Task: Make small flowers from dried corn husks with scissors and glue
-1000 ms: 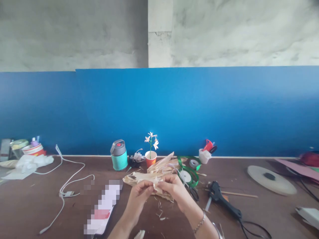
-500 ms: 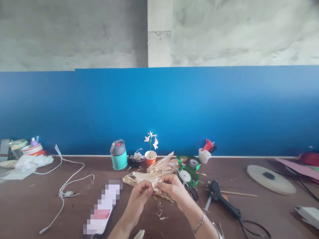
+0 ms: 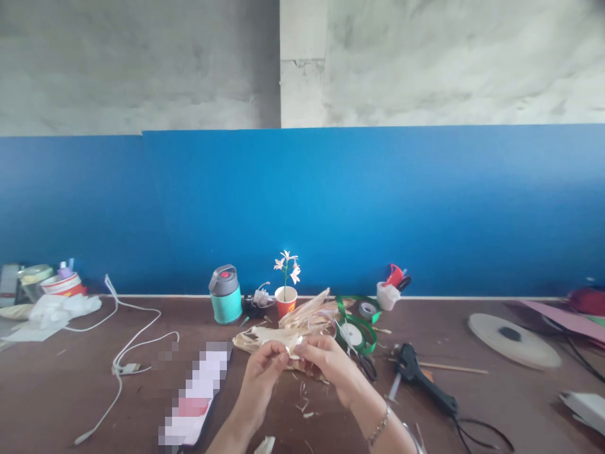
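My left hand (image 3: 265, 372) and my right hand (image 3: 326, 360) meet at the table's middle, fingertips close together. Between them is a small whitish piece (image 3: 293, 348), pinched by the fingers of both hands; it looks like dried husk. Just behind the hands lies a pile of pale dried husks (image 3: 265, 337). A red paper cup (image 3: 286, 304) past the pile holds a green stem with small pale flowers (image 3: 293, 275). Green ribbon rolls (image 3: 366, 334) and black-handled scissors (image 3: 367, 367) lie by my right hand.
A glue gun (image 3: 423, 378), wooden stick (image 3: 454, 368) and round disc (image 3: 514, 341) lie on the right. A teal flask (image 3: 225, 296) stands behind, left of the cup. White cables (image 3: 123, 343) and a pixelated phone-like object (image 3: 196, 400) are on the left. Scraps (image 3: 303, 400) lie in front.
The fingertips have shifted slightly, and the whitish piece between them shows a little more. Both hands still pinch it. The objects on the table look unchanged.
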{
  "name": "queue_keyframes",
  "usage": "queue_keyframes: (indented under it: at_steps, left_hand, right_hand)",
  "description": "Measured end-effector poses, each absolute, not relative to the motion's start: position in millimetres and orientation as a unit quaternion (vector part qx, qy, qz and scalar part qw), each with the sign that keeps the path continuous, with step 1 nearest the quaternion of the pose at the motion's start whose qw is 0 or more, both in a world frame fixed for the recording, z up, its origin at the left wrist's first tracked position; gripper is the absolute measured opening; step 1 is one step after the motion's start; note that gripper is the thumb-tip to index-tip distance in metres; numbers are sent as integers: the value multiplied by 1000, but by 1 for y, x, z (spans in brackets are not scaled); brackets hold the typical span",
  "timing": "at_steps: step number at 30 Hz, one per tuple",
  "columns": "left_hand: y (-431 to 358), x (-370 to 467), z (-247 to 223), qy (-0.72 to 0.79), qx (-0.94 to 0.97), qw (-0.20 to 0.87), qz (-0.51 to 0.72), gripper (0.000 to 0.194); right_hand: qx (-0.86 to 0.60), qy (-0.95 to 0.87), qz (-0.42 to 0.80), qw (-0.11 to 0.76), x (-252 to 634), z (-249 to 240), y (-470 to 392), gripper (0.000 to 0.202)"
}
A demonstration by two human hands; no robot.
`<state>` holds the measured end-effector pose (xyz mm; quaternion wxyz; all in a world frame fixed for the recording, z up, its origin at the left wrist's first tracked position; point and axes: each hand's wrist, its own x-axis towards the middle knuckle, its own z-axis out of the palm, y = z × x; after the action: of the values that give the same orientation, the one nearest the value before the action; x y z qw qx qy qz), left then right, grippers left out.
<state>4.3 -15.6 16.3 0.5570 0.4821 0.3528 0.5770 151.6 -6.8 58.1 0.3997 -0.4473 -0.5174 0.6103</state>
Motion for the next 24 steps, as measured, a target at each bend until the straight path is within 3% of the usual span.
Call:
queue_keyframes:
  at_steps: [7,16,24]
  left_hand:
    - [-17,8,18,304,447,598,592,24]
    - [-15,7,13,251,397,662,584,23]
    - [-14,4,15,274,423,659,559,24]
  right_hand:
    - [-416,-475,664,401,150,54,-8,20]
    - [-393,-483,682,384,151,50,-7,24]
    - [-371,-525,655,397,167,63,-6,30]
